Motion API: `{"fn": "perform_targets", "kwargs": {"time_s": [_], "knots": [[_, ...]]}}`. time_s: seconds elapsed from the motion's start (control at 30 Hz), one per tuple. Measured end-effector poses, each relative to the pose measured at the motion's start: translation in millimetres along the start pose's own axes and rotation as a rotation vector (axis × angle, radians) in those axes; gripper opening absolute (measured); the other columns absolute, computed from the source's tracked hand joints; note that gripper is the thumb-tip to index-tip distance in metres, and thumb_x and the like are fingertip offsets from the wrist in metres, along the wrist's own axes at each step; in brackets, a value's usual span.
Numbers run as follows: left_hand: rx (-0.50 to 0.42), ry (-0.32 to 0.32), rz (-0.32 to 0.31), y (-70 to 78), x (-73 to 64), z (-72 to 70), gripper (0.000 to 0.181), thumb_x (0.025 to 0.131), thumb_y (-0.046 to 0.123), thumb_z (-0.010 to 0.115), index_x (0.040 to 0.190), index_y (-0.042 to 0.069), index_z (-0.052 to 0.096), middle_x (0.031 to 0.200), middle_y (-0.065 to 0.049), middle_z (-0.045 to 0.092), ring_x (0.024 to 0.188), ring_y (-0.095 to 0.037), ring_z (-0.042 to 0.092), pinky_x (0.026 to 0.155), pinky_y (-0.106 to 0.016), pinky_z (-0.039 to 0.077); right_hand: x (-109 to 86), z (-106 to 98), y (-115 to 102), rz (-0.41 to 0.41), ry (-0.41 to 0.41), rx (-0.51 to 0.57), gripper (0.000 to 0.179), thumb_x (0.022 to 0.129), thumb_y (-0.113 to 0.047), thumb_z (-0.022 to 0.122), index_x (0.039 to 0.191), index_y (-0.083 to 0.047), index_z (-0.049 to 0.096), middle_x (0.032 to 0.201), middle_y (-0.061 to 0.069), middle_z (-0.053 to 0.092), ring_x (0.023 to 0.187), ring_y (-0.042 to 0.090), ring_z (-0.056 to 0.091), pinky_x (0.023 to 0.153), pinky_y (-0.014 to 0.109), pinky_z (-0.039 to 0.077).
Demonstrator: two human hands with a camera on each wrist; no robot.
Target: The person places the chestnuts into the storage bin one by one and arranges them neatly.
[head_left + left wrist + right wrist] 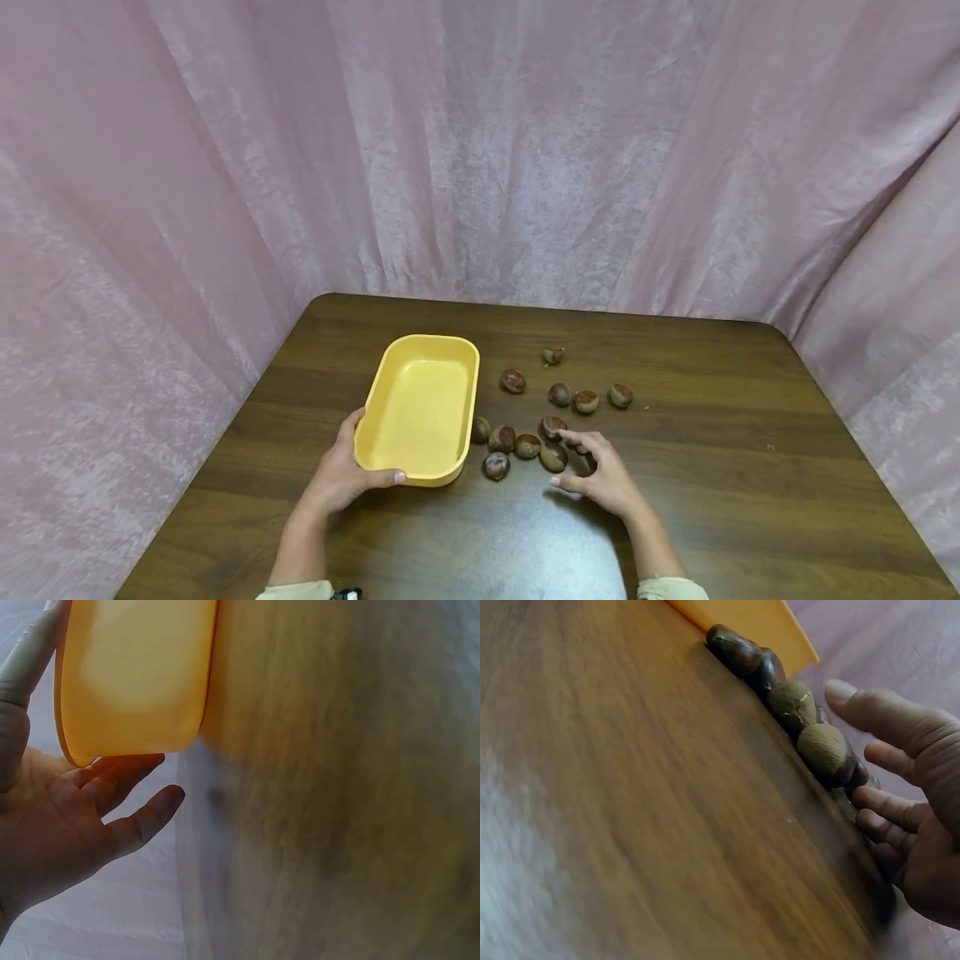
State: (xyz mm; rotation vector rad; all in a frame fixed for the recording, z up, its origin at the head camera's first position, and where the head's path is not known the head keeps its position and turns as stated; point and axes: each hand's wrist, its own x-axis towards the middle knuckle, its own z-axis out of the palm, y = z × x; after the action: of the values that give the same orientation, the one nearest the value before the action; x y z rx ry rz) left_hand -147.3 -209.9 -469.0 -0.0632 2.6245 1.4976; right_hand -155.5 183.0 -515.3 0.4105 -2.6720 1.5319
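My left hand (337,475) grips a yellow plastic tray (365,440) at its near left corner, the thumb along the near wall and the fingers at the left side. In the left wrist view, some fingers of that hand reach below the tray (135,742). To the right of the tray, several brown chestnuts (502,438) lie in a loose row. My right hand (607,479) hovers at the row's right end, thumb and fingers spread apart. Its forefinger is close to one chestnut (552,427), and another chestnut (553,457) lies before the thumb. Fingers partly hide what lies beneath them.
Farther back on the wooden table (712,400) are more scattered chestnuts (586,402), one (553,356) being the farthest. Pink curtains (525,167) hang behind and beside the table. The tray's right rim partly covers one chestnut (481,431).
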Motion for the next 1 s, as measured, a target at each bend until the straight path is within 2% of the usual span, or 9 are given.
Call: {"fn": "perform_targets", "kwargs": {"time_s": [0.17, 0.4, 0.6, 0.83, 1.0], "knots": [[-0.025, -0.006, 0.0, -4.3, -0.9, 0.5, 0.122, 0.055, 0.032, 0.091, 0.146, 0.014, 0.012, 0.126, -0.018, 0.049, 0.105, -0.028, 0.052, 0.093, -0.048, 0.033, 1.8, 6.5, -0.2, 0.038, 0.011, -0.088, 0.063, 0.063, -0.023, 0.087, 0.12, -0.012, 0.062, 0.103, 0.006, 0.054, 0.094, 0.024, 0.047, 0.082, 0.043, 0.037], [-0.025, -0.004, 0.003, -6.7, 1.9, 1.7, 0.123, 0.054, 0.033, 0.091, 0.146, 0.015, 0.013, 0.125, -0.017, 0.049, 0.105, -0.028, 0.052, 0.092, -0.048, 0.033, 7.3, 11.0, 1.7, -0.004, 0.042, -0.185, 0.051, 0.063, -0.019, 0.086, 0.11, -0.014, 0.067, 0.1, 0.003, 0.056, 0.091, 0.025, 0.049, 0.083, 0.049, 0.027], [-0.051, -0.015, 0.036, -5.1, 2.7, 3.0, 0.121, 0.054, 0.03, 0.092, 0.145, 0.015, 0.014, 0.123, -0.018, 0.052, 0.103, -0.03, 0.053, 0.092, -0.048, 0.033, 7.0, 9.6, 5.4, -0.019, 0.076, -0.173, 0.042, 0.065, -0.013, 0.085, 0.103, -0.013, 0.068, 0.094, 0.001, 0.057, 0.086, 0.023, 0.05, 0.081, 0.046, 0.028], [-0.044, -0.023, 0.032, -5.5, 2.6, 2.7, 0.123, 0.053, 0.03, 0.092, 0.145, 0.014, 0.012, 0.121, -0.018, 0.052, 0.101, -0.029, 0.054, 0.09, -0.048, 0.035, 3.5, 10.3, 5.1, -0.004, 0.093, -0.16, 0.041, 0.063, -0.009, 0.085, 0.1, -0.009, 0.067, 0.091, -0.001, 0.057, 0.084, 0.019, 0.05, 0.076, 0.039, 0.037], [-0.033, -0.013, 0.044, -4.7, 4.7, 0.1, 0.122, 0.054, 0.032, 0.092, 0.145, 0.015, 0.013, 0.122, -0.018, 0.051, 0.102, -0.03, 0.053, 0.09, -0.048, 0.035, 5.4, 6.6, -2.3, 0.015, 0.079, -0.08, 0.04, 0.065, -0.004, 0.083, 0.102, -0.006, 0.067, 0.092, 0.003, 0.058, 0.081, 0.018, 0.054, 0.073, 0.034, 0.044]]}}
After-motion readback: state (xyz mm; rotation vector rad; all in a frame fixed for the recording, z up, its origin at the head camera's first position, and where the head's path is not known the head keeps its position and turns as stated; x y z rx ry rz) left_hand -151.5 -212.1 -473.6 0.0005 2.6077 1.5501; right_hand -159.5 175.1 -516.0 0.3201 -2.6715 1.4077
